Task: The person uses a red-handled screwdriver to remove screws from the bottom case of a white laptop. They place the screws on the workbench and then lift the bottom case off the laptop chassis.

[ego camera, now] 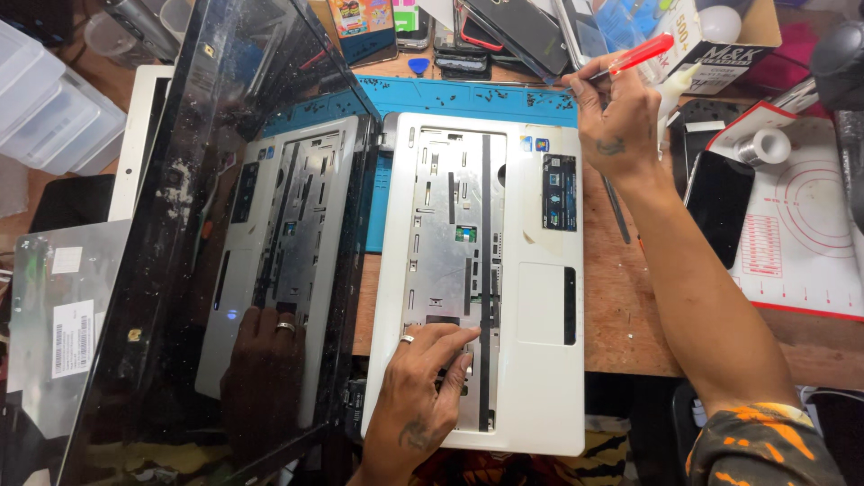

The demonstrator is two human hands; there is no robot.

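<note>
Head view, looking down on a wooden workbench (621,315). Centre: a white laptop base (531,378) with its keyboard removed, the grey metal tray exposed. The left hand (423,396), lower centre, rests flat on the tray's lower end, a ring on one finger. The right hand (616,117), upper right, grips a red-handled screwdriver (634,56) clear of the base. Left of frame: the raised dark screen (225,225), dusty, mirroring the base and hand. A blue work mat (468,97) lies under the base's top edge. Right edge: a white silicone mat (801,234) and a black phone (718,205).
</note>
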